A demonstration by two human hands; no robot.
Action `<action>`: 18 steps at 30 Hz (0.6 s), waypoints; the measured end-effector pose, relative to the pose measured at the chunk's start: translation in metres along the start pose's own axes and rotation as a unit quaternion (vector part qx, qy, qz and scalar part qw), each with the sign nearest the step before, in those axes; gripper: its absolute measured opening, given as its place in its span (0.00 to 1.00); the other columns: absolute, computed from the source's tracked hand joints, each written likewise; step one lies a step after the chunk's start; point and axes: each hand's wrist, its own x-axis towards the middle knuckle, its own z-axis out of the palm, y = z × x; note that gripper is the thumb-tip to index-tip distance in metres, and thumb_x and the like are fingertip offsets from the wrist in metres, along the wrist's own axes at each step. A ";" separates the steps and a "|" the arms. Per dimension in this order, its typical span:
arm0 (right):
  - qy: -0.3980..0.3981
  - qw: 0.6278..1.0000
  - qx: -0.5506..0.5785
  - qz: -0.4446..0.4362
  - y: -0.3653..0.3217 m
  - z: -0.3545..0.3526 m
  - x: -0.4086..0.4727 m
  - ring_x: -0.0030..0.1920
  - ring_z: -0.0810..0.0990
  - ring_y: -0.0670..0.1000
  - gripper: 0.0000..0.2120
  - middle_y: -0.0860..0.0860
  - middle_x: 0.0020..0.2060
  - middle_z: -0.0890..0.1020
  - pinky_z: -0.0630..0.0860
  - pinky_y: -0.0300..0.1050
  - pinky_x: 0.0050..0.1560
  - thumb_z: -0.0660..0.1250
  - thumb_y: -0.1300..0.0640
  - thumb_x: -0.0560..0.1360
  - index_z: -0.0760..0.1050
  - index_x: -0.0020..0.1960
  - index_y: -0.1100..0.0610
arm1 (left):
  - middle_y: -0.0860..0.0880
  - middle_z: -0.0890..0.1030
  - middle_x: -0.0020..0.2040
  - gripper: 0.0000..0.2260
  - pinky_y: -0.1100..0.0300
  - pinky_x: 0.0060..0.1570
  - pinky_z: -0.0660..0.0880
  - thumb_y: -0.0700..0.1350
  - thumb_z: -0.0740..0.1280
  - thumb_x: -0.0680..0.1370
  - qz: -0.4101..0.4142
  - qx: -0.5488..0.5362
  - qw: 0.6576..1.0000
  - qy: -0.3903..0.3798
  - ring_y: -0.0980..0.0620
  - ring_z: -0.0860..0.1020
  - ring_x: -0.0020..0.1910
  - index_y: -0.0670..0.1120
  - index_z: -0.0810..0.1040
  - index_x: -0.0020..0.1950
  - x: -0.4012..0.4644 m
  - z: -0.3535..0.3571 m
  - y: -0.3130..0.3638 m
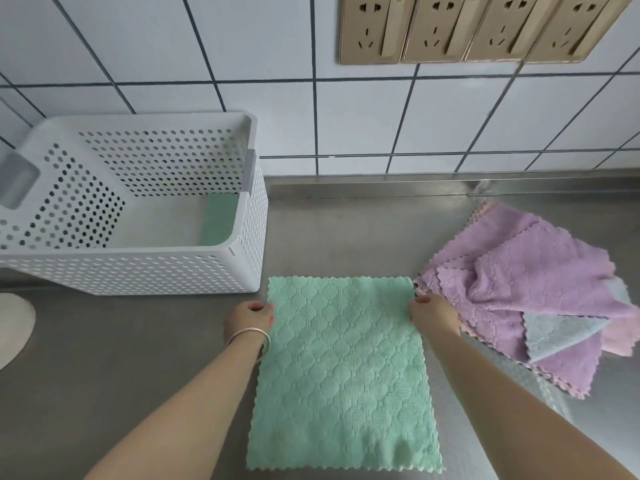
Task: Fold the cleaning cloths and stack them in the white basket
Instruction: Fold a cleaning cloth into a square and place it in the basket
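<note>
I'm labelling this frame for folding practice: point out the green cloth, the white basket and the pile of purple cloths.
green cloth (341, 375), head view, middle of its quilted surface
white basket (138, 271), head view, near perforated wall
pile of purple cloths (540, 271), head view, top purple cloth

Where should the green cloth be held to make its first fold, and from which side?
Probably by its two far corners, from the left and right edges. The green cloth lies flat and square-on to the person, and the left hand and right hand already pinch its edges just below those corners. Lifting them toward the near scalloped hem should fold it in half, clear of the purple cloth pile.
</note>
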 end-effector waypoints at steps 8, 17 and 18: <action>0.017 0.999 0.015 0.041 -0.005 0.010 0.017 0.43 0.79 0.56 0.12 0.57 0.44 0.82 0.71 0.42 0.39 0.61 0.54 0.75 0.79 0.51 0.58 | 0.46 0.84 0.42 0.09 0.56 0.47 0.77 0.48 0.63 0.73 0.034 0.160 0.986 0.036 0.44 0.81 0.45 0.47 0.82 0.43 0.013 0.007 0.002; 0.083 0.981 -0.087 -0.153 -0.008 0.014 -0.036 0.39 0.76 0.50 0.07 0.49 0.39 0.75 0.73 0.43 0.36 0.60 0.56 0.77 0.68 0.54 0.56 | 0.47 0.77 0.40 0.09 0.54 0.45 0.74 0.49 0.67 0.74 0.163 0.189 0.967 0.042 0.42 0.79 0.44 0.45 0.73 0.46 -0.015 -0.004 -0.005; 0.078 0.964 -0.123 -0.221 -0.004 0.020 -0.049 0.43 0.76 0.48 0.09 0.48 0.44 0.75 0.76 0.42 0.41 0.60 0.55 0.77 0.69 0.56 0.55 | 0.48 0.76 0.41 0.09 0.53 0.45 0.75 0.49 0.66 0.74 0.224 0.211 0.951 0.029 0.42 0.78 0.44 0.45 0.73 0.48 -0.026 -0.004 -0.011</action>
